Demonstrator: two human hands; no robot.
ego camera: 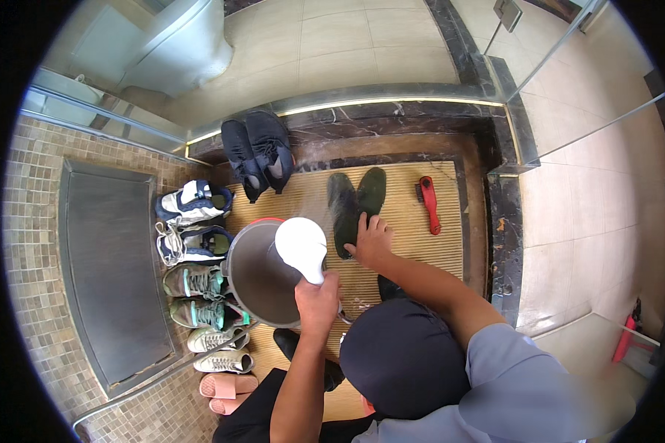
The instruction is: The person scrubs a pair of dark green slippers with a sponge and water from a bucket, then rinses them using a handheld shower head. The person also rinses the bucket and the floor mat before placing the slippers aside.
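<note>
My left hand grips the handle of a white handheld shower head, held over the rim of a round grey bucket. Fine water spray runs from it towards a pair of dark green shoe insoles. The left insole looks wet, and the right insole lies close beside it on the ribbed mat. My right hand rests with fingers spread at the insoles' near ends, its thumb by the left one and its fingertips at the right one. A red-handled brush lies to their right.
Dark blue shoes stand at the raised marble curb. Along the left lie white-and-navy sneakers, green-laced sneakers, pale canvas sneakers and pink slippers. A shower hose crosses the lower left. Glass panels flank the right.
</note>
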